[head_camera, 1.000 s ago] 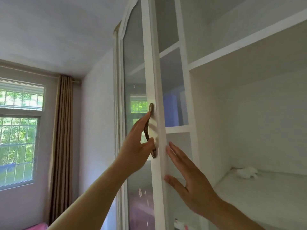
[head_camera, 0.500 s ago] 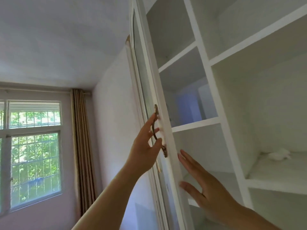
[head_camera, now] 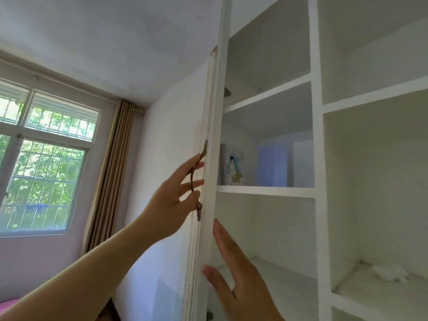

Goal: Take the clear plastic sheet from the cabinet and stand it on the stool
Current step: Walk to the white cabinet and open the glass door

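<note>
The white cabinet stands with its glass door swung wide, edge-on to me. My left hand holds the door's bronze handle, fingers and thumb loosely around it. My right hand is flat and holds nothing, its fingertips by the door's inner edge below the handle. On the middle shelf a pale bluish see-through sheet stands against the back wall, out of reach of both hands. No stool is in view.
A spiral notebook with a picture cover leans at the left of the same shelf. A white crumpled thing lies in the right compartment. A barred window and a brown curtain are to the left.
The door has swung further open to the left with my left hand on its handle, uncovering the shelf, the notebook and the bluish sheet. My right hand stayed by the door's edge.
</note>
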Demonstrator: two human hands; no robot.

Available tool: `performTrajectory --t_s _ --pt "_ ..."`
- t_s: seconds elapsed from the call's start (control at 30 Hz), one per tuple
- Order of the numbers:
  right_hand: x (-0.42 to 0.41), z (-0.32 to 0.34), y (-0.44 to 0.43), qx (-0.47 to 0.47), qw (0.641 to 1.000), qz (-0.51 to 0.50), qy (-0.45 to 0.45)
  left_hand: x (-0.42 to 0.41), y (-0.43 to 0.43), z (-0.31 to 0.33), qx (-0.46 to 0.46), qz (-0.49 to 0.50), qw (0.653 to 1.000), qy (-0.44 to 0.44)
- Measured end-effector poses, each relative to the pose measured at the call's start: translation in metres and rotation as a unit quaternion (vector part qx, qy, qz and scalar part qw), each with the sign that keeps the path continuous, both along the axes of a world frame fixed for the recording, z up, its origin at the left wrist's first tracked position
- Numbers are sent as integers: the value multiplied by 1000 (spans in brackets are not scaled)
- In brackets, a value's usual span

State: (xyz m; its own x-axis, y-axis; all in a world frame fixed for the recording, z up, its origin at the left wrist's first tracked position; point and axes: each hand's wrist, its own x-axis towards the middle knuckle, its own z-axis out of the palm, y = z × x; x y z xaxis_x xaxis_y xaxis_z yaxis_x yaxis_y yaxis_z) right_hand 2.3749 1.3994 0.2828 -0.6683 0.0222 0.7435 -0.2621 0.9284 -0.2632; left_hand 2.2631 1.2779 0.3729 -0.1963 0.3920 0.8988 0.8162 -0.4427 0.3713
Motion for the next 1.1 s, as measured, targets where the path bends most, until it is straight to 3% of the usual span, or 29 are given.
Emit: performTrajectory --t_s 0.23,0.53,0.93,1.1 --pt "-12 -12 -29 -110 989 93 37 -17 -14 1 -9 -47 998 -31" --pt "-35 -11 -72 -142 987 54 49 -54 -37 0 1 -89 995 -34" --pt "-87 -11 -118 -123 990 -23 63 -105 -78 2 -29 -140 988 -54" --pt "-108 -14 -123 -84 993 -17 84 -119 -89 -11 -3 -162 980 -114"
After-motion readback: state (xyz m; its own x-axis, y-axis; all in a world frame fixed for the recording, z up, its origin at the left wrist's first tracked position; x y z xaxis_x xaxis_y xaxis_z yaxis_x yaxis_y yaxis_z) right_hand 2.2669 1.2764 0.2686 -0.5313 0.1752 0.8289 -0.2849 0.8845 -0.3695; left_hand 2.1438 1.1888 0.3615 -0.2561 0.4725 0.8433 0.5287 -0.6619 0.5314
